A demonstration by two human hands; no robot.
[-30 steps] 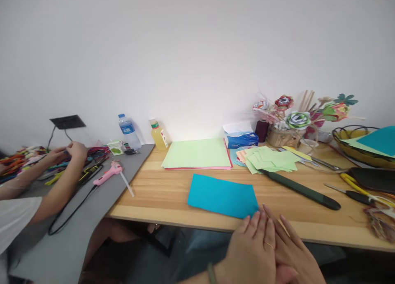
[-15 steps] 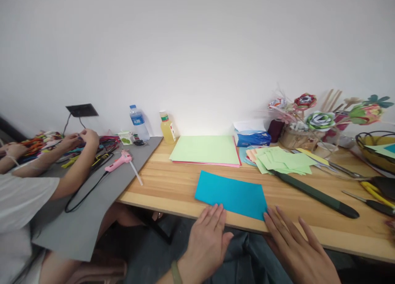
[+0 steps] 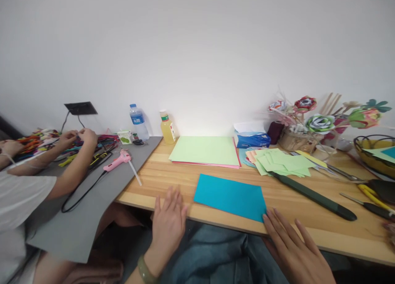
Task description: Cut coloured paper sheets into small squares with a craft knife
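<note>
A rectangle of blue paper [image 3: 230,197] lies flat near the front edge of the wooden table. My right hand [image 3: 290,238] rests with fingers spread, its fingertips at the paper's lower right corner. To the left of the paper, apart from it, my left hand [image 3: 169,218] is held over the table edge, palm down with fingers stretched out, slightly blurred. Neither hand grips anything. Behind the blue paper sits a stack of light green and pink sheets [image 3: 205,149].
Cut green slips [image 3: 284,161], a dark green long-handled tool [image 3: 314,197] and a tissue pack [image 3: 251,139] lie right. Paper flowers [image 3: 320,123] stand behind. Left are a juice bottle [image 3: 167,128], a pink glue gun [image 3: 117,160] on a grey mat [image 3: 98,206], and a co-worker's hands [image 3: 88,137].
My left hand has come off the blue paper and moved left. My right hand stays at the paper's right corner. The paper lies almost as before.
</note>
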